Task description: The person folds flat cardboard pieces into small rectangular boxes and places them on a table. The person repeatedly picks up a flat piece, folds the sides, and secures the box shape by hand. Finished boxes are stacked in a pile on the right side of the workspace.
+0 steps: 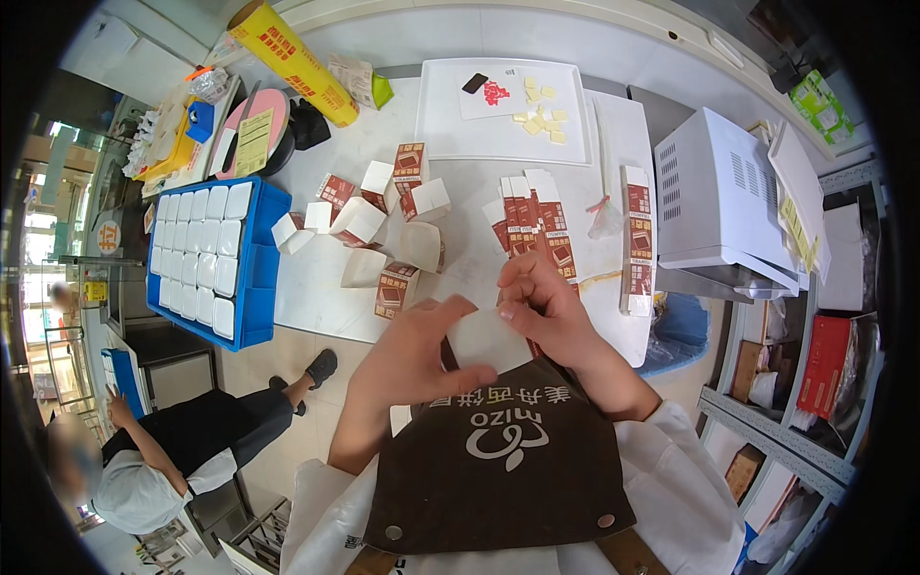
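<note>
Close to my apron, a small carton box [487,342] is held between my two hands, its white side facing up and a dark red edge showing. My left hand [407,355] grips it from the left, thumb along the near edge. My right hand [548,309] holds the far right corner between thumb and curled fingers. Beyond them on the white table, several folded-up red and white carton boxes [391,287] lie in a loose group. Flat red and white cartons [537,220] are stacked to their right.
A blue crate [255,321] of white-lidded containers stands at the left. At the back lies a white tray [436,125] with small pale yellow pieces. A row of flat cartons [636,240] and a white appliance [714,196] are at the right. Another person [182,460] is at the lower left.
</note>
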